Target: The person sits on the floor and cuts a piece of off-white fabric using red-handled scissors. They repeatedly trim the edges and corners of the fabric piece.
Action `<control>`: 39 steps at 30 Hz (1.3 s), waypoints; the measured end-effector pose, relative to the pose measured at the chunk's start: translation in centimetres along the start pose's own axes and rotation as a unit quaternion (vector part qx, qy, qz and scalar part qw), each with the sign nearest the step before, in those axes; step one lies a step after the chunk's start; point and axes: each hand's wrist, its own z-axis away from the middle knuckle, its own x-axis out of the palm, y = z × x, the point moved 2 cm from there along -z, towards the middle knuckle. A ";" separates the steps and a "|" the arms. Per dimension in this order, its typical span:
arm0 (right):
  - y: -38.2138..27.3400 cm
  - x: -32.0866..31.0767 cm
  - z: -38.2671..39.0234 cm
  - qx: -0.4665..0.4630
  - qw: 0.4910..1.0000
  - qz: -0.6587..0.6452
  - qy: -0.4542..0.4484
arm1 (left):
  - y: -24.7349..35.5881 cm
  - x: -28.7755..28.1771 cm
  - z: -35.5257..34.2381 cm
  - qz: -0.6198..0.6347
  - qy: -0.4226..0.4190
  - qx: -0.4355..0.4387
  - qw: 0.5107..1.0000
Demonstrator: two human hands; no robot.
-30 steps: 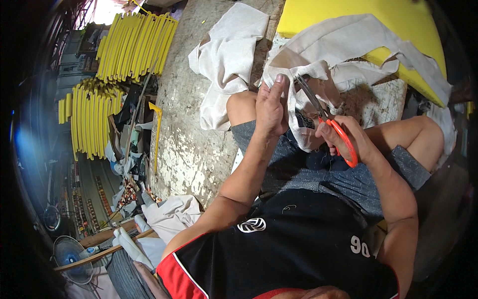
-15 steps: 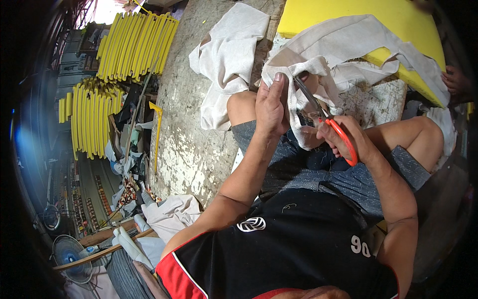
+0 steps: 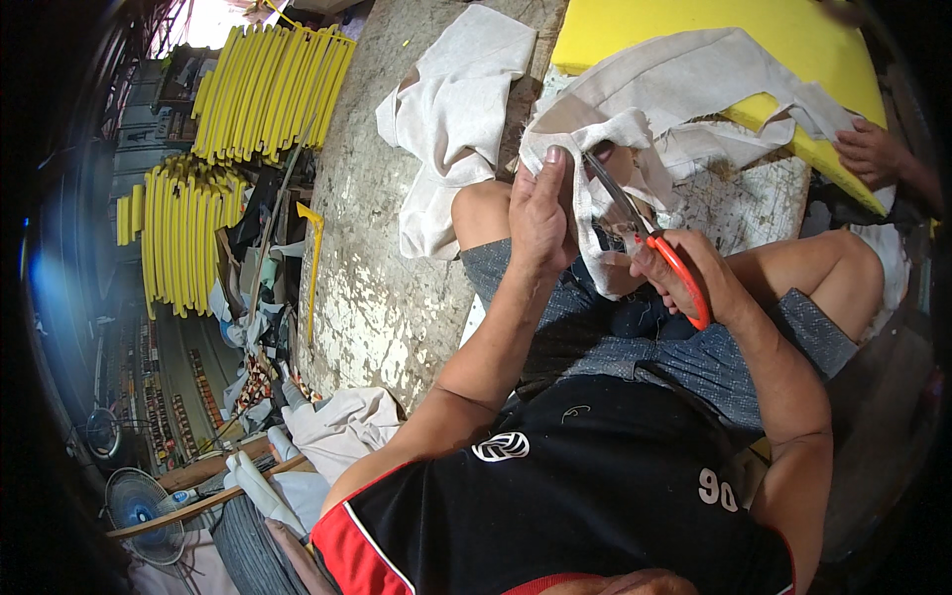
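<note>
Pinching one white cloth above your lap with your left hand, you clasp one pair of scissors in your right hand. The cloth trails over one yellow slab, a co-worker's hand by its right corner. A second cloth lies in from the worktable's left edge. Your black shirt shows one emblem, one number.

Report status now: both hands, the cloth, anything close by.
Left hand gripping pale cloth. Right hand on red-handled scissors, tips at the cloth. Another person's hand at yellow slab's right edge, apart from the scissors.
</note>
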 end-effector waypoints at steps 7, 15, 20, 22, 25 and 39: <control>0.1 0.0 -0.1 -0.008 1.000 0.006 0.002 | -0.2 -0.1 0.0 -0.004 0.012 -0.001 1.000; 0.1 0.0 0.0 0.011 1.000 -0.002 0.000 | -0.1 0.1 0.2 -0.002 -0.001 0.004 1.000; -0.1 0.0 -0.1 -0.002 1.000 0.004 -0.002 | -0.2 0.2 0.1 0.002 0.006 0.001 1.000; -0.2 0.0 -0.1 -0.001 1.000 0.002 -0.001 | -0.4 0.2 0.1 -0.003 0.008 0.001 1.000; -0.1 0.0 -0.1 -0.002 1.000 -0.002 0.007 | -0.7 0.2 0.2 -0.023 0.013 0.004 1.000; 0.0 -0.5 -0.1 -0.055 0.981 -0.096 0.161 | -0.8 -0.1 0.8 -0.059 0.024 -0.021 0.998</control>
